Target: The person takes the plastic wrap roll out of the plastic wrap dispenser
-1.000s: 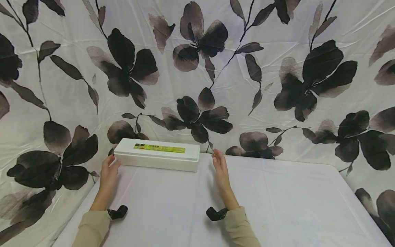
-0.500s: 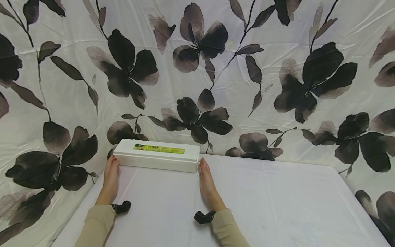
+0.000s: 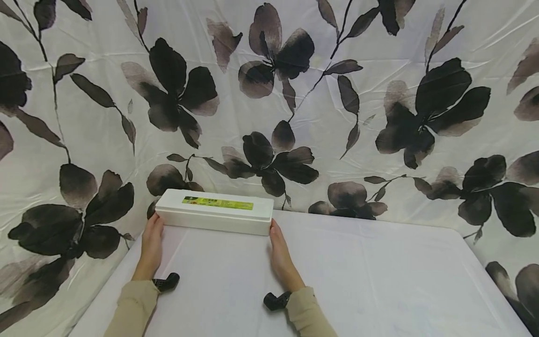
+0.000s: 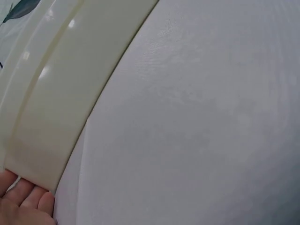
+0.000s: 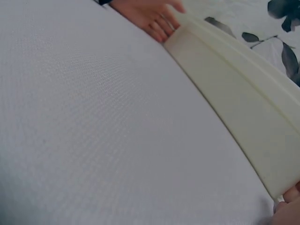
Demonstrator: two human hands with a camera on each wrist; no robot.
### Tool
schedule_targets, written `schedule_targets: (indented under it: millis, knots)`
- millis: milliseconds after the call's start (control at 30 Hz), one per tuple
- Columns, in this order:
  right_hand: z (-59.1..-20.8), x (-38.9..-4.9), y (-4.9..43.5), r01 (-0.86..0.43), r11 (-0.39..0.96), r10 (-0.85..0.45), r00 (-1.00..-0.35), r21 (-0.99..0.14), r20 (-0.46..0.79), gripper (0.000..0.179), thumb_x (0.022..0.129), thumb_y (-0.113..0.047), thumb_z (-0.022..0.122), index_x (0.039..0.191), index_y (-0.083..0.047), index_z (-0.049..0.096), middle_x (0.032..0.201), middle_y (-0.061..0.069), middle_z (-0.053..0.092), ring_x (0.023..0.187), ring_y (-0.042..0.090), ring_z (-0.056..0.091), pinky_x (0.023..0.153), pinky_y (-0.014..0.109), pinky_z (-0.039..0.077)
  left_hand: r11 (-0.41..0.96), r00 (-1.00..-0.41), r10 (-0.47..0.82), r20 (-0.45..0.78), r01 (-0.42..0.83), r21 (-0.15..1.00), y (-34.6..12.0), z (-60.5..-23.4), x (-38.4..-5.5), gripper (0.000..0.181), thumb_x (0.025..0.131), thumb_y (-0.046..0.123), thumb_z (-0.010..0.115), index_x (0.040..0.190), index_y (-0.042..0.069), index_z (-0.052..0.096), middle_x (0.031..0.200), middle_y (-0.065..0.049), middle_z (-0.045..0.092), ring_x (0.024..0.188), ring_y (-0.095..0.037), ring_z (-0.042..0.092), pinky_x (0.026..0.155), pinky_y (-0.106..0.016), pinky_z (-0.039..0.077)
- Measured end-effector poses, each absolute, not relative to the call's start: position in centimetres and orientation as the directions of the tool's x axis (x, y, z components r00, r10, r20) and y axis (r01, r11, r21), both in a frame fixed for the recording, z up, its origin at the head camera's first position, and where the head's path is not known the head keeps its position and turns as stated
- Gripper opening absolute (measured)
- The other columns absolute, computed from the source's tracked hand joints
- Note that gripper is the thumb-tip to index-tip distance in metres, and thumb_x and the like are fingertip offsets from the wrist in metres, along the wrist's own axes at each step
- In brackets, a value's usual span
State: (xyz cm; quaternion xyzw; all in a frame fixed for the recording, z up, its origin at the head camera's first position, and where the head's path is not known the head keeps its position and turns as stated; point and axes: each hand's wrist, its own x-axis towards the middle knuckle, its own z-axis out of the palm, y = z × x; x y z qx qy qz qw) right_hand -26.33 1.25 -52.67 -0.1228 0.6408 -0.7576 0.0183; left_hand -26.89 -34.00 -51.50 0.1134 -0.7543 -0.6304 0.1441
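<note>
A long white lidded box [image 3: 214,215] with a green-yellow label lies at the back left of the white table [image 3: 370,276]. My left hand [image 3: 151,238] rests with straight fingers against the box's left end. At the right end my right hand [image 3: 279,248] lies flat on its edge, fingertips touching the box. The left wrist view has the box's side [image 4: 70,93] and my left fingertips [image 4: 23,201] at its corner. In the right wrist view the box [image 5: 234,103] runs diagonally, with the left hand [image 5: 150,14] at its far end and my right fingertips [image 5: 288,211] at the near corner.
A white cloth printed with dark flowers [image 3: 273,93] hangs close behind and to the left of the box. Black wrist camera mounts [image 3: 166,282] [image 3: 275,301] sit at my beige sleeves. The table stretches bare to the right [image 3: 421,290].
My right hand slid left from a spot apart from the box to touch its right end. The left hand moved forward against the left end. The box has not moved.
</note>
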Motion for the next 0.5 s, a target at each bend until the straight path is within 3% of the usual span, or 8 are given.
schedule_targets:
  millis: [500]
  knots:
    - [-52.4,-25.2,2.0,-0.148,-0.090,-0.175,-0.971,-0.985,0.162,0.054,0.111,-0.028,0.027,0.156,0.000,0.017,0.162,0.018,0.019,0.150,0.034,0.009,0.118,0.056,0.006,0.339,-0.896,-0.428,0.119,-0.037,0.940,-33.4,-51.8,-26.5,0.063,0.106,0.046,0.031,0.157,0.009,0.027,0.159,-0.014,0.030,0.147,-0.031,0.024,0.117,-0.051,0.020]
